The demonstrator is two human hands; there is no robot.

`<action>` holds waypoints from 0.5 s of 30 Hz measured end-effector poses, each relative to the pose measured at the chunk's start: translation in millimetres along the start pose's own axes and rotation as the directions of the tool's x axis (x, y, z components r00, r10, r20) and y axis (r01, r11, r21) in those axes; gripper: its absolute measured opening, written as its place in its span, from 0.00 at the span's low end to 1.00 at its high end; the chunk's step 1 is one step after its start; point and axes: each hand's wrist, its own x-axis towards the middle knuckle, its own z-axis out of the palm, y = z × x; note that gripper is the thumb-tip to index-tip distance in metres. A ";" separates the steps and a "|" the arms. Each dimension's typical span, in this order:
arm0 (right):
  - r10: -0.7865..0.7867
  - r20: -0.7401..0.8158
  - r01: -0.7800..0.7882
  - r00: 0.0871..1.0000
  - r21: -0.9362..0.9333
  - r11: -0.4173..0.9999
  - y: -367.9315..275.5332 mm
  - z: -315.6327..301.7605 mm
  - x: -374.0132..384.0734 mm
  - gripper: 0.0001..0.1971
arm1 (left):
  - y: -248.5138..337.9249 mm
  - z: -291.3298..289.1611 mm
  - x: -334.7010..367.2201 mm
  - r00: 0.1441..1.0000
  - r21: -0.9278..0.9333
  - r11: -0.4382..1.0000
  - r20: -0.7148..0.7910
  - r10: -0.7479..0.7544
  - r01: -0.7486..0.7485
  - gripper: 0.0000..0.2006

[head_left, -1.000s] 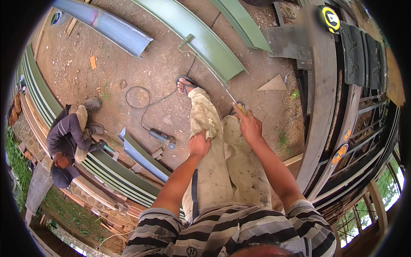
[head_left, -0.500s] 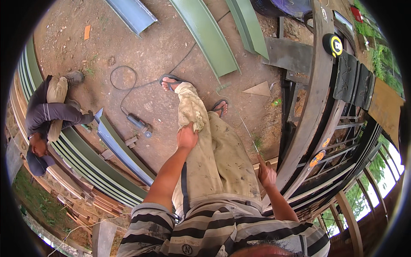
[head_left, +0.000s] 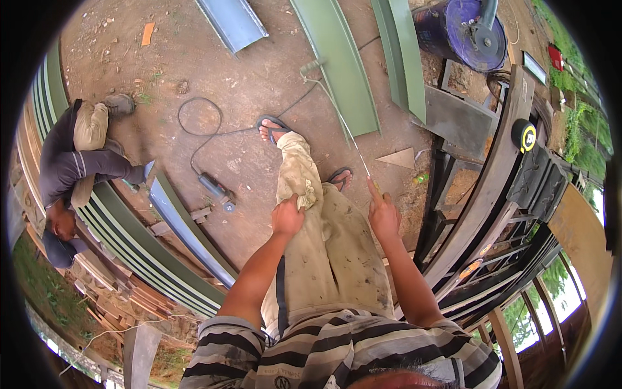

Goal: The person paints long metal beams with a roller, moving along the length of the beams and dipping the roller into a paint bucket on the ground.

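My left hand is closed on a crumpled cream rag in front of my left trouser leg. My right hand, held out ahead of my right thigh, grips the yellowish handle of a small paint roller. Its long thin rod reaches forward, and the slim greenish roller head appears over the left edge of a green metal channel. Whether the head touches the channel is not clear. A second green channel lies to the right of the first.
An angle grinder with a looped cord lies on the dirt. At left, a person bends over green-striped metal lengths. A wooden beam on my right carries a tape measure. Beyond stands a purple drum.
My right hand has moved forward and left, swinging the paint roller from low by the beam up toward the green channel. My left hand still holds the rag. The whole view has shifted slightly.
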 end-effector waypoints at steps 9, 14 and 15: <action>-0.097 -0.186 0.119 0.978 0.111 0.987 -189.0 -108.3 210.2 0.37 | -13.1 -58.0 22.2 0.999 -0.074 0.997 0.039 -0.021 0.023 0.18; -0.175 -0.292 0.211 0.940 0.096 0.973 -265.2 -173.6 321.7 0.34 | -17.1 -81.3 33.3 0.996 -0.109 0.993 0.079 -0.035 0.044 0.19; -0.179 -0.315 0.214 0.932 0.079 0.974 -275.6 -187.9 342.2 0.34 | -17.0 -84.0 36.2 0.996 -0.117 0.992 0.087 -0.036 0.046 0.19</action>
